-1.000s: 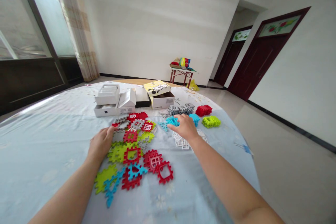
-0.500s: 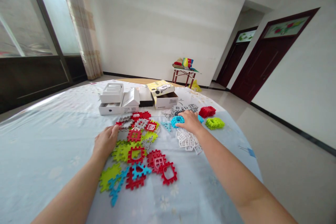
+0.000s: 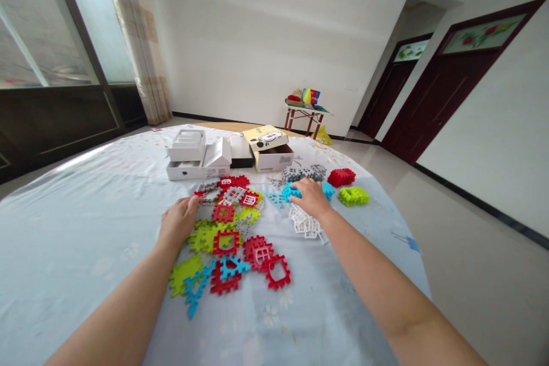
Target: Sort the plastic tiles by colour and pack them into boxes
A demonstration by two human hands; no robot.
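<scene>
A mixed heap of toothed plastic building pieces, red, green, blue and grey, lies on the cloth in front of me. My left hand (image 3: pixel 179 221) rests at its left edge, fingers stretched out, fingertips beside a red piece (image 3: pixel 199 194); nothing shows in its grasp. Farther right, my right hand (image 3: pixel 311 198) is curved over a stack of blue building pieces (image 3: pixel 290 190), thumb on the near side and fingers on top. Part of that stack is hidden under the hand. White window-shaped pieces (image 3: pixel 305 223) lie just below it, and grey pieces (image 3: pixel 303 173) are behind it.
Stacks of red pieces (image 3: pixel 342 176) and green pieces (image 3: pixel 353 196) sit near the table's right side. White boxes (image 3: pixel 186 170) and an open yellow-lidded box (image 3: pixel 274 161) stand behind the heap. A small side table (image 3: pixel 305 108) is by the wall.
The view has shifted slightly. My right hand has settled a little lower over the blue pieces, covering more of the stack's middle. My left hand stays by the heap.
</scene>
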